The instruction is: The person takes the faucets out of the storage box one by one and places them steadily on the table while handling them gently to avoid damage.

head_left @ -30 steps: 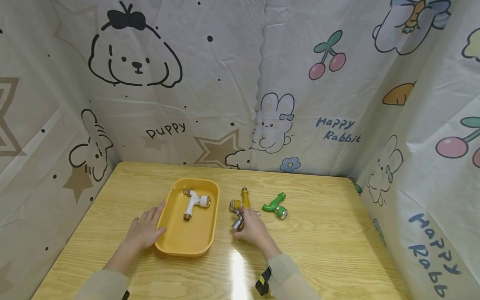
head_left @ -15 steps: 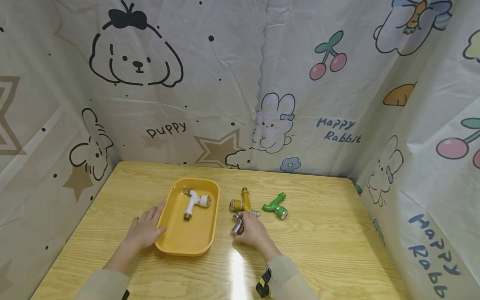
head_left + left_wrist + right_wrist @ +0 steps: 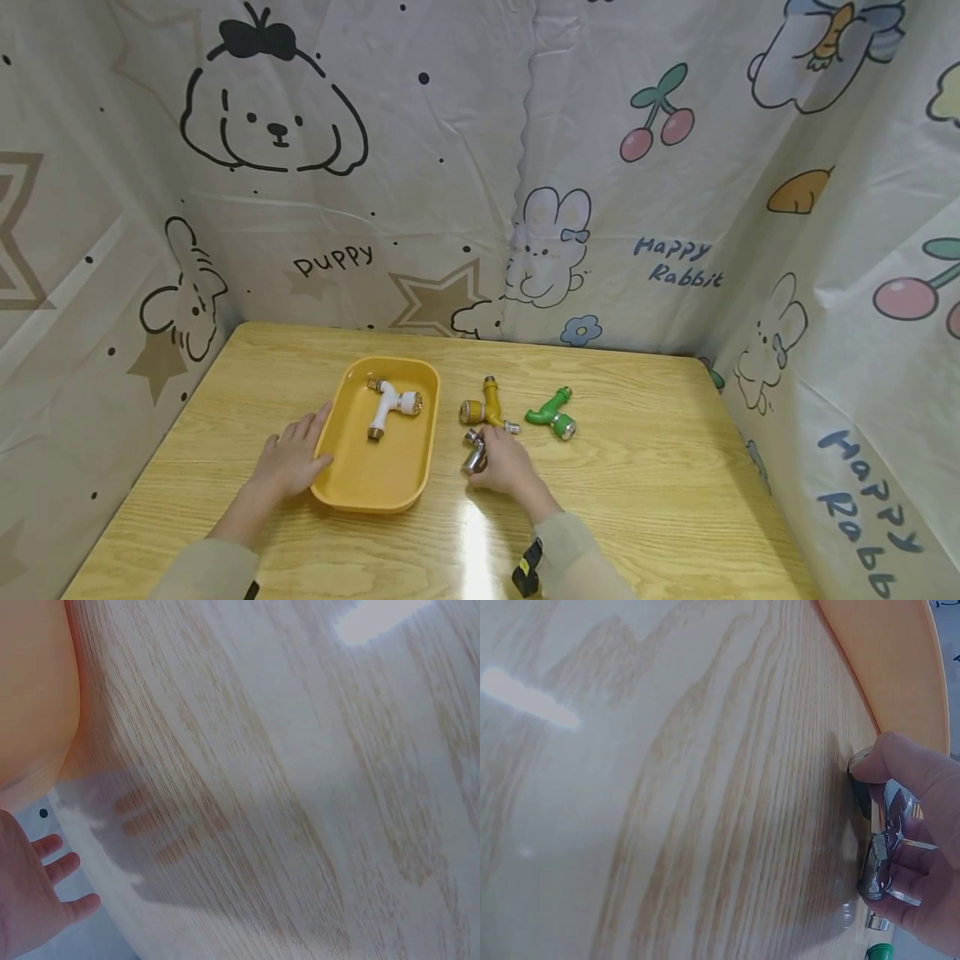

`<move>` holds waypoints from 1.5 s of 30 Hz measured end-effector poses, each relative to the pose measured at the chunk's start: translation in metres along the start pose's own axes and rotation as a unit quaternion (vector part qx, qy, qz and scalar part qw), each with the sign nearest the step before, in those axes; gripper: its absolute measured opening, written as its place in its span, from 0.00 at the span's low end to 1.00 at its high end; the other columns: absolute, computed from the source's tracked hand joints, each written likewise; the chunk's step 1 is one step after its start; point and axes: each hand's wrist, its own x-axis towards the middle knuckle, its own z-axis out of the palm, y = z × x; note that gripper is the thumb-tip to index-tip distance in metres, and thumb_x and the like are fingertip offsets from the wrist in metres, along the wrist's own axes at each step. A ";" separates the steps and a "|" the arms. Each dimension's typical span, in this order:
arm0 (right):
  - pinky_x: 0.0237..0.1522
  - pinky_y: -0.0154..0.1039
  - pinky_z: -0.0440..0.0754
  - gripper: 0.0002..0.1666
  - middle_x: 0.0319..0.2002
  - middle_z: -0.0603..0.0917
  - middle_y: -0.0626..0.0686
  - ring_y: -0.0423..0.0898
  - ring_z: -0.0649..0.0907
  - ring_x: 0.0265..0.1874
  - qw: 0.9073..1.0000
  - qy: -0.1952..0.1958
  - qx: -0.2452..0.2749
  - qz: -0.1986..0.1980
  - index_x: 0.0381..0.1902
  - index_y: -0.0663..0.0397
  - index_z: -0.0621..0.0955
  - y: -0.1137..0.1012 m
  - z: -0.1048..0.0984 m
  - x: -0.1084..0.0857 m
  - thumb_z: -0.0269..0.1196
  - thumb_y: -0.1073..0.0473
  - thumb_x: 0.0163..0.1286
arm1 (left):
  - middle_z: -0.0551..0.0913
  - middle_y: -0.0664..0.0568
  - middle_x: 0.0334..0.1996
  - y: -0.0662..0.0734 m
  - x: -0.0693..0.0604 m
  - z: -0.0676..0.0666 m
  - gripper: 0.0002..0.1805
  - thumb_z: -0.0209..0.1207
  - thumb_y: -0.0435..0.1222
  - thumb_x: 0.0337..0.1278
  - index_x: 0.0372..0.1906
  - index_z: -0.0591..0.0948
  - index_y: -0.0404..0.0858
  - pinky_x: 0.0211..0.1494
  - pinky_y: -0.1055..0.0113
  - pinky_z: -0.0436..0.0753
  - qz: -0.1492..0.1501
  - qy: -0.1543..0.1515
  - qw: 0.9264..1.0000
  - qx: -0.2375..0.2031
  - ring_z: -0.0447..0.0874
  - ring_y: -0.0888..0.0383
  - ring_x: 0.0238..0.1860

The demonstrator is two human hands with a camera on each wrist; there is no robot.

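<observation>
My right hand (image 3: 506, 462) grips a chrome faucet (image 3: 475, 458) low over the table, just in front of a yellow faucet. In the right wrist view, thumb and fingers curl round the shiny faucet (image 3: 879, 859); the palm hides part of it. The yellow faucet (image 3: 491, 403) lies with its knob to the left and a silver end to the right. A green faucet (image 3: 551, 410) lies further right. My left hand (image 3: 288, 460) rests with spread fingers on the left rim of an orange-yellow tray (image 3: 375, 483). Inside that tray is a white faucet (image 3: 386, 408).
The wooden table (image 3: 645, 483) reaches back to a printed cloth (image 3: 420, 167) that hangs behind it and on both sides. In the left wrist view, the tray's outer wall (image 3: 37, 697) stands at the upper left.
The right hand and the chrome faucet have drawn slightly toward the person, away from the yellow faucet, which shows more fully. The left hand and tray stay in place.
</observation>
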 end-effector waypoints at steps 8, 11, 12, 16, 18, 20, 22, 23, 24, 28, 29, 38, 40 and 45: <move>0.41 0.43 0.77 0.37 0.39 0.75 0.52 0.47 0.76 0.37 1.000 -0.006 -0.010 -0.004 0.46 0.56 0.72 -0.001 -0.001 0.000 0.74 0.49 0.39 | 0.56 0.31 0.64 0.001 -0.001 0.000 0.43 0.50 0.45 0.59 0.72 0.41 0.42 0.56 0.31 0.55 -0.001 0.002 1.000 -0.006 0.56 0.32 0.62; 0.41 0.44 0.77 0.38 0.40 0.75 0.53 0.48 0.76 0.38 1.000 -0.010 -0.014 -0.007 0.48 0.57 0.72 -0.001 -0.001 0.000 0.74 0.49 0.40 | 0.56 0.32 0.64 0.001 -0.001 0.000 0.43 0.50 0.46 0.59 0.72 0.40 0.42 0.56 0.31 0.54 -0.001 -0.001 1.000 -0.007 0.55 0.32 0.62; 0.42 0.44 0.77 0.38 0.40 0.75 0.53 0.48 0.76 0.38 1.000 -0.011 -0.015 -0.007 0.48 0.58 0.72 -0.001 -0.002 0.000 0.74 0.49 0.40 | 0.56 0.32 0.64 0.000 -0.001 0.000 0.43 0.50 0.46 0.59 0.72 0.40 0.42 0.56 0.31 0.54 -0.001 0.000 1.000 -0.007 0.55 0.32 0.62; 0.44 0.46 0.77 0.40 0.43 0.75 0.55 0.50 0.76 0.41 1.000 -0.016 -0.014 -0.006 0.51 0.60 0.71 -0.002 -0.003 0.000 0.73 0.50 0.42 | 0.56 0.32 0.64 0.001 -0.001 0.000 0.43 0.50 0.45 0.59 0.72 0.40 0.42 0.56 0.31 0.54 -0.002 0.000 1.000 -0.007 0.55 0.33 0.62; 0.45 0.46 0.77 0.39 0.43 0.75 0.55 0.50 0.76 0.41 1.000 -0.018 -0.013 -0.006 0.51 0.59 0.72 -0.002 -0.004 -0.001 0.73 0.50 0.42 | 0.56 0.32 0.64 0.001 -0.001 0.000 0.43 0.50 0.45 0.59 0.72 0.41 0.42 0.56 0.31 0.55 -0.001 0.002 1.000 -0.006 0.56 0.32 0.62; 0.45 0.46 0.77 0.38 0.43 0.74 0.55 0.50 0.76 0.41 1.000 -0.019 -0.011 -0.005 0.51 0.59 0.72 -0.003 -0.005 -0.001 0.73 0.50 0.43 | 0.56 0.32 0.64 0.002 -0.001 0.000 0.43 0.51 0.45 0.59 0.72 0.41 0.41 0.56 0.31 0.55 -0.001 0.003 1.000 -0.005 0.56 0.32 0.62; 0.45 0.46 0.76 0.37 0.42 0.74 0.55 0.50 0.76 0.41 1.000 -0.021 -0.012 -0.005 0.50 0.59 0.72 -0.003 -0.005 -0.001 0.73 0.50 0.43 | 0.56 0.32 0.64 0.002 -0.001 -0.001 0.43 0.51 0.46 0.59 0.72 0.42 0.41 0.56 0.31 0.55 -0.002 0.002 1.000 -0.003 0.56 0.32 0.62; 0.45 0.46 0.76 0.37 0.42 0.74 0.55 0.50 0.76 0.41 1.000 -0.021 -0.012 -0.006 0.50 0.59 0.72 -0.003 -0.005 -0.001 0.73 0.51 0.44 | 0.56 0.32 0.64 0.003 -0.001 -0.001 0.43 0.51 0.46 0.59 0.72 0.42 0.41 0.56 0.31 0.55 -0.002 0.002 1.000 -0.004 0.56 0.32 0.62; 0.45 0.46 0.76 0.37 0.42 0.74 0.55 0.49 0.76 0.40 1.000 -0.021 -0.013 -0.008 0.50 0.59 0.73 -0.002 -0.004 -0.001 0.73 0.50 0.44 | 0.56 0.32 0.64 0.003 -0.002 -0.001 0.43 0.51 0.46 0.59 0.72 0.41 0.41 0.56 0.31 0.55 -0.002 0.001 1.000 -0.004 0.56 0.32 0.62; 0.45 0.45 0.76 0.37 0.42 0.74 0.55 0.49 0.75 0.40 1.000 -0.023 -0.014 -0.010 0.51 0.59 0.73 -0.002 -0.004 -0.001 0.72 0.50 0.45 | 0.57 0.32 0.64 0.003 -0.002 -0.001 0.43 0.51 0.45 0.58 0.72 0.41 0.42 0.55 0.31 0.56 -0.002 0.000 1.000 -0.002 0.56 0.32 0.62; 0.45 0.45 0.76 0.37 0.42 0.74 0.55 0.49 0.75 0.40 1.000 -0.023 -0.013 -0.012 0.52 0.60 0.73 -0.001 -0.004 -0.001 0.72 0.50 0.46 | 0.57 0.32 0.64 0.003 -0.002 -0.001 0.43 0.51 0.45 0.58 0.72 0.41 0.42 0.55 0.31 0.56 -0.002 0.000 1.000 -0.002 0.56 0.32 0.61; 0.48 0.47 0.75 0.41 0.47 0.73 0.57 0.51 0.75 0.44 0.999 -0.042 -0.011 -0.005 0.59 0.59 0.70 0.000 -0.006 -0.001 0.69 0.48 0.49 | 0.57 0.32 0.64 0.002 -0.002 -0.001 0.43 0.51 0.45 0.59 0.72 0.41 0.42 0.55 0.32 0.57 -0.001 0.002 1.000 0.001 0.57 0.32 0.61; 0.48 0.47 0.75 0.41 0.48 0.73 0.57 0.51 0.75 0.44 0.999 -0.045 -0.012 -0.003 0.60 0.59 0.70 0.000 -0.007 -0.001 0.69 0.48 0.49 | 0.57 0.32 0.63 0.002 -0.002 -0.001 0.43 0.51 0.45 0.58 0.72 0.41 0.42 0.55 0.32 0.57 0.000 0.003 1.000 0.000 0.57 0.32 0.61; 0.49 0.47 0.75 0.42 0.50 0.72 0.58 0.52 0.75 0.46 0.998 -0.052 -0.019 0.001 0.61 0.58 0.69 0.000 -0.007 -0.001 0.68 0.47 0.49 | 0.58 0.31 0.63 0.003 -0.002 -0.002 0.43 0.51 0.45 0.59 0.72 0.41 0.41 0.55 0.31 0.57 0.003 0.007 1.000 -0.003 0.57 0.32 0.61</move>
